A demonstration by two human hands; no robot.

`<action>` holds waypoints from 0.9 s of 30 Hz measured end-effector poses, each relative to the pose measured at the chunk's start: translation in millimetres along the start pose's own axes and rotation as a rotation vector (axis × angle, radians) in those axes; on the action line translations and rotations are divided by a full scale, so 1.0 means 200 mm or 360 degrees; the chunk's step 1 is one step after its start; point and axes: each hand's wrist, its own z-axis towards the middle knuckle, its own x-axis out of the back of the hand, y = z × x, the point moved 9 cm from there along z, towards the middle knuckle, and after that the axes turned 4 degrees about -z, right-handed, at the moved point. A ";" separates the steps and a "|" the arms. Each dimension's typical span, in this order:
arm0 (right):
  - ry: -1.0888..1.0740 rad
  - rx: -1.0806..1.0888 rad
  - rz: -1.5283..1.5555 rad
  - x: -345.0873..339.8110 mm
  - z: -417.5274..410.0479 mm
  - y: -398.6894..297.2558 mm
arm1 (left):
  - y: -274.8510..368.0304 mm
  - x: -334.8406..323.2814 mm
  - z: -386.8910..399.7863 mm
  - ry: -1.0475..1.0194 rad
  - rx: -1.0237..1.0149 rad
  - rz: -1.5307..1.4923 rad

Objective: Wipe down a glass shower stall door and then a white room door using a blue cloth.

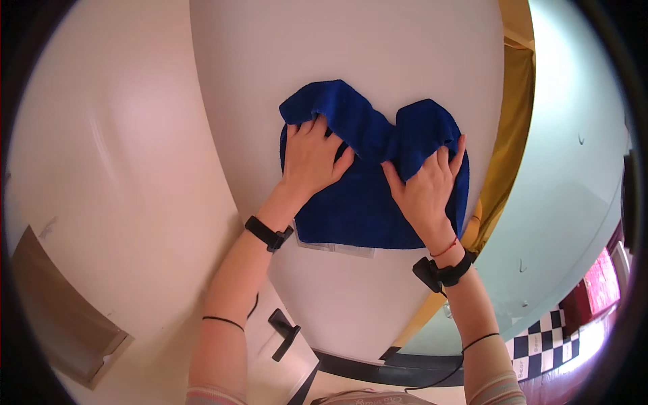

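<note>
A dark blue terry cloth (362, 202) is spread against a pale, flat wall-like surface (354, 40), its upper edge folded over in two loose flaps. My left hand (311, 154) holds the cloth on the left, fingertips tucked beneath the folded flap and thumb resting on the fabric. On the right, my right hand (428, 190) has its middle fingers under the other flap, its thumb and little finger showing outside. From behind the cloth's lower edge peeks a whitish rectangular plate (349, 249); most of it is covered. Both wrists wear black bands.
A black lever handle (284, 334) juts out at lower left. Dark skirting (395, 369) runs along the bottom. Yellow-brown fabric (516, 116) hangs at the right, beside a pale green wall (562, 192) with small hooks. A black cable (440, 379) trails from my right arm.
</note>
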 end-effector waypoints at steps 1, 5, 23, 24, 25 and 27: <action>-0.0034 0.0007 -0.0012 -0.02 -0.01 -0.01 | -0.02 -0.03 -0.02 -0.0109 0.0028 -0.0051; -0.0101 -0.0022 0.0119 -0.07 -0.02 -0.01 | -0.06 -0.06 -0.07 -0.0103 -0.0022 0.0088; 0.0154 0.0426 0.0213 -0.25 -0.11 -0.03 | -0.08 -0.02 -0.09 0.0009 -0.0214 0.0061; 0.0132 0.0588 0.0436 -0.28 -0.08 -0.08 | -0.09 -0.01 -0.09 -0.0002 -0.0203 0.0082; 0.0119 0.0513 0.0328 -0.27 -0.07 -0.07 | -0.09 0.00 -0.09 -0.0003 -0.0206 0.0079; 0.0106 0.0328 -0.0018 -0.19 -0.11 -0.05 | -0.07 -0.02 -0.08 -0.0048 -0.0228 0.0030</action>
